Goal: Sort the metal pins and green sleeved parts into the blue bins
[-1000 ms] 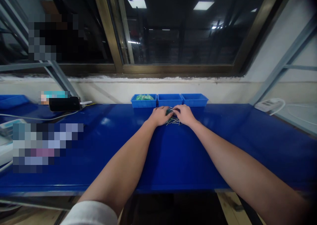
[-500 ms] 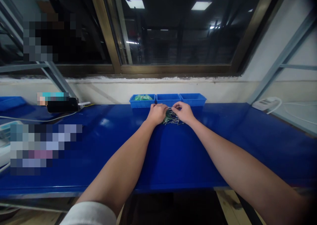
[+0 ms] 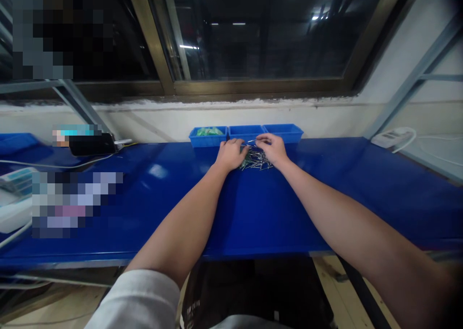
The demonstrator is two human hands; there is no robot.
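Observation:
A loose pile of thin silvery metal pins (image 3: 259, 162) lies on the blue table, with some green material (image 3: 246, 161) at its left side. My left hand (image 3: 230, 155) is at the pile's left edge, thumb apart from the fingers, and I see nothing held in it. Over the pile's far right side, my right hand (image 3: 273, 148) pinches one thin metal pin (image 3: 251, 141), whose free end points left towards my left hand. The fingertips are small and partly hidden, so the pin's exact kind is unclear.
Behind the pile stand three blue bins; the left bin (image 3: 195, 140) contains green packets (image 3: 209, 131). A dark phone (image 3: 92, 144) with a cable is at the left rear, and a white power strip (image 3: 392, 137) at the right rear. A window wall rises behind the table (image 3: 253, 218).
My hands have drawn apart, and the pin between my right fingertips now shows clearly. More of the pile is visible. The camera view has tilted down a little.

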